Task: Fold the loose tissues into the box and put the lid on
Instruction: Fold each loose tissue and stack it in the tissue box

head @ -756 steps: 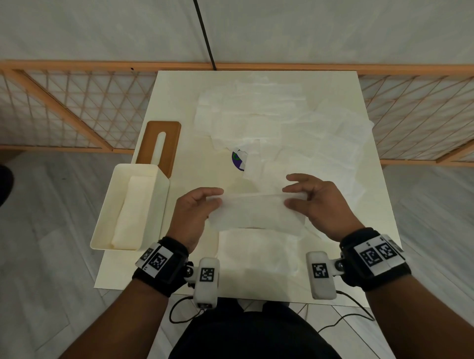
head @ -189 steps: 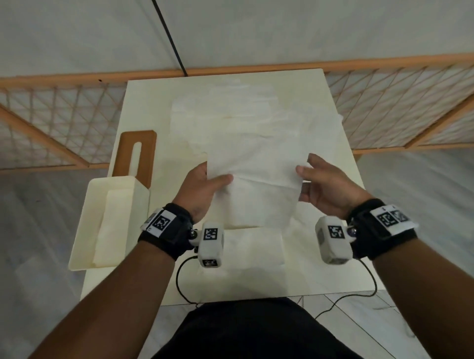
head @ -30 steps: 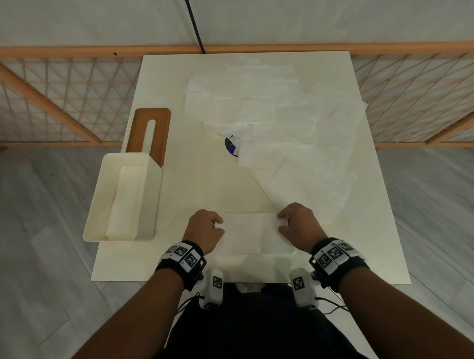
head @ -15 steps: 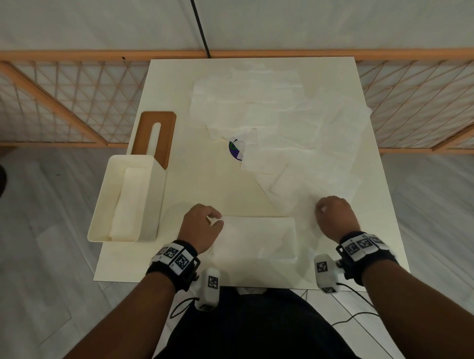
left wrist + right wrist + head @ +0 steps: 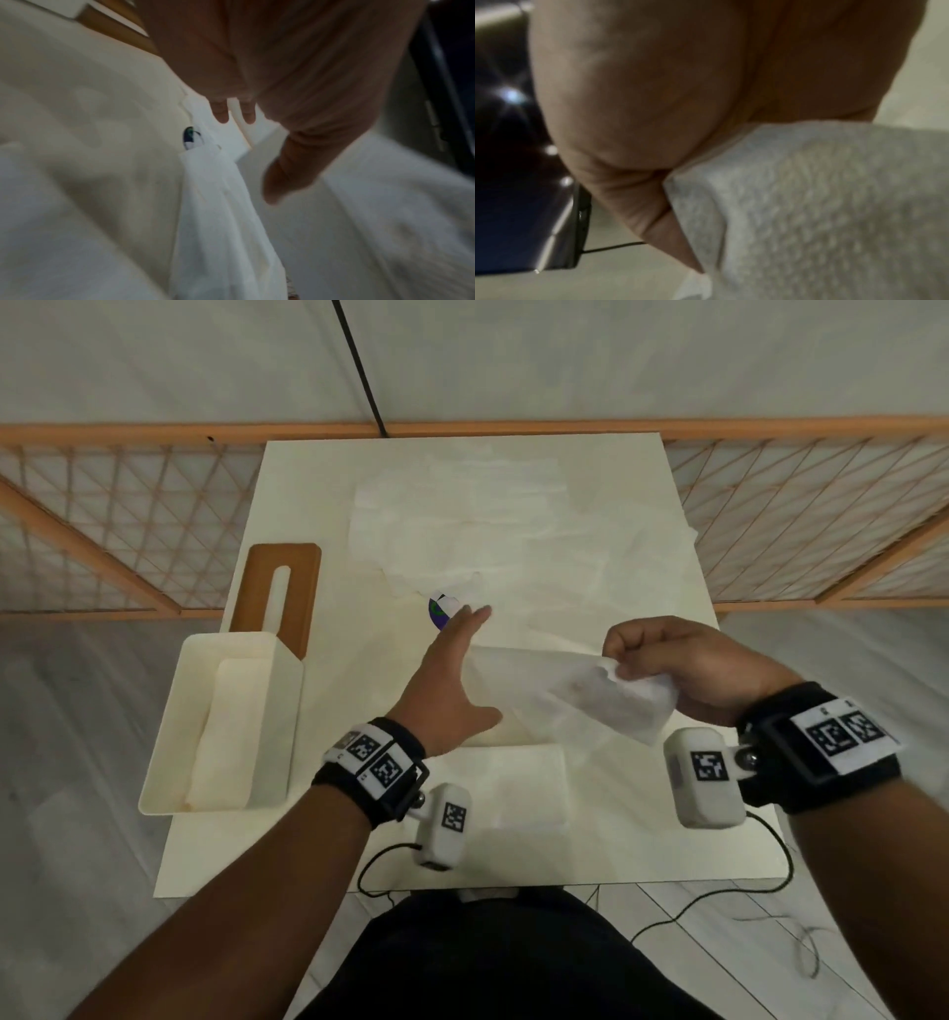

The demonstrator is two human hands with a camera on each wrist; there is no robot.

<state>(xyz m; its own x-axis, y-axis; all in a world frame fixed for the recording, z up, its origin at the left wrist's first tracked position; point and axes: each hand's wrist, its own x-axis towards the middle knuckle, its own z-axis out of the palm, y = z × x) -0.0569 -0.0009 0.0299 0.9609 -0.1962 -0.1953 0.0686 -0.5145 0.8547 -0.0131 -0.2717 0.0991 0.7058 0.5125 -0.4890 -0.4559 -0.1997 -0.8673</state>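
**Hands split: right lifts a fresh tissue, left reaches for its far edge**

Your right hand (image 5: 688,667) is pinching the near corner of a loose tissue (image 5: 554,680) and has it up off the table (image 5: 318,726), fingers curled round the bunched paper. Your left hand (image 5: 452,675) is flat and empty, fingers straight, stretching out toward the sheet's far end by the small round sticker (image 5: 438,611). Half a second ago that left hand was pressing the folded tissue (image 5: 513,783) near the front edge and the right had only just touched the spread; now the folded one lies alone at the front, both hands clear of it, and a new sheet is on the move. So one more fold is done, and the next is starting.

The lifted tissue hangs thin and limp, almost see-through, sagging between your hands; the right wrist view shows its dimpled texture. Many loose tissues (image 5: 493,516) are spread overlapping across the far half of the table. The box (image 5: 287,711) stands open at the left edge with a folded stack inside, its brown slotted lid (image 5: 257,588) flat just behind it. Plenty left, by my reckoning.
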